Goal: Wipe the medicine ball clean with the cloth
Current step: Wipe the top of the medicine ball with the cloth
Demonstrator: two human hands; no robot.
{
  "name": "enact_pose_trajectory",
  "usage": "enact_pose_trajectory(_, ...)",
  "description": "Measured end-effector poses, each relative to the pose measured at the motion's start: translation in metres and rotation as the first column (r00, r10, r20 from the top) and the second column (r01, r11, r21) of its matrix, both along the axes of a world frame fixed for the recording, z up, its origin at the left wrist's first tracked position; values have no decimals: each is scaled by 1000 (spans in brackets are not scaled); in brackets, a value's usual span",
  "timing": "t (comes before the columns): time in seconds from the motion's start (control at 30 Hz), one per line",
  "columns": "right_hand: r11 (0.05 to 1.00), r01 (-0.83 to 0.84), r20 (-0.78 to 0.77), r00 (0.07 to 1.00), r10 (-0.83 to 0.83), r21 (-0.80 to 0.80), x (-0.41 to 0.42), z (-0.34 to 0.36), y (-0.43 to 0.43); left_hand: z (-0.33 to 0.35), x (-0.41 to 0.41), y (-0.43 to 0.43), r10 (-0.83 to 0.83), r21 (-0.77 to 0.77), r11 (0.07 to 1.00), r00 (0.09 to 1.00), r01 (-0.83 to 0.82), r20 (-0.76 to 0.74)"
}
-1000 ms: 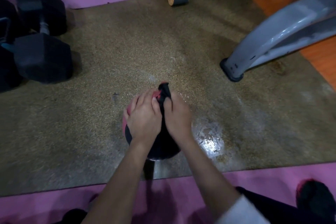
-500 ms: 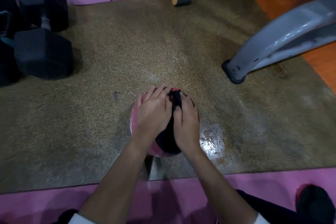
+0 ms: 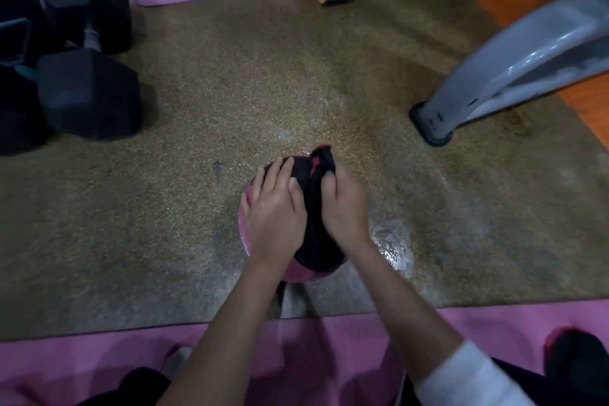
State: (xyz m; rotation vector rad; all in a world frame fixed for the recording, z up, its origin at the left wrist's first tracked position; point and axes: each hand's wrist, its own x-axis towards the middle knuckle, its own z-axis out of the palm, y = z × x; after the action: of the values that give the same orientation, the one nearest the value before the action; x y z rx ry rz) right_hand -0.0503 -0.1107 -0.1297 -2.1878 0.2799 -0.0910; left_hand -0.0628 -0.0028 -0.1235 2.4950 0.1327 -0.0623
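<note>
Medicine ball, pink-and-black, round, rubber-like (image 3: 301,272): location and hand status, head view (the only view supplied).

1. Position. The ball rests on the brown speckled floor mat (image 3: 230,76), near the mat's near edge and roughly at scene centre. It lies directly below both hands. Being round, it has no long axis to align with.

2. Left hand (image 3: 276,208). It lies flat on the left upper part of the ball, with the fingers extended and pointing far. It grasps nothing and appears to steady the ball.

3. Right hand (image 3: 346,204). The fingers are curled around the dark cloth with red markings (image 3: 321,163), and a bunched end of the cloth stands up at the far side of the fist. The rest of the cloth runs as a strip from far to near across the crown, between the two hands.

4. Governing relation. The cloth sits on the right-centre of the ball, while bare pink surface shows at the left edge and the near underside. The wiping stroke therefore probably needs the ball turned, or the cloth drawn left and near. The right hand would do the wiping.

5. Surroundings. A wet, glossy patch (image 3: 395,241) lies on the mat just right of the ball. Black hexagonal dumbbells (image 3: 89,92) stand well apart at far left, and a grey machine leg (image 3: 494,59) at far right.
</note>
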Motion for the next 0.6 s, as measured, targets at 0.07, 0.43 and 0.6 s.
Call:
enact_pose_trajectory(0.07,999,8,-206,978,-17,-46,42,4,-12,-2,-7,-3,29,7,1000,1000,-29,-1)
enact_pose_trajectory(0.43,1000,28,-164,986,-28,-1,27,6,-7,-2,-15,0,82,-8,997,996,-83,-19)
enact_pose_trajectory(0.6,998,7,-109,994,-14,-58,11,8,5,4,12,2,-120,-6,993,991,120,-62)
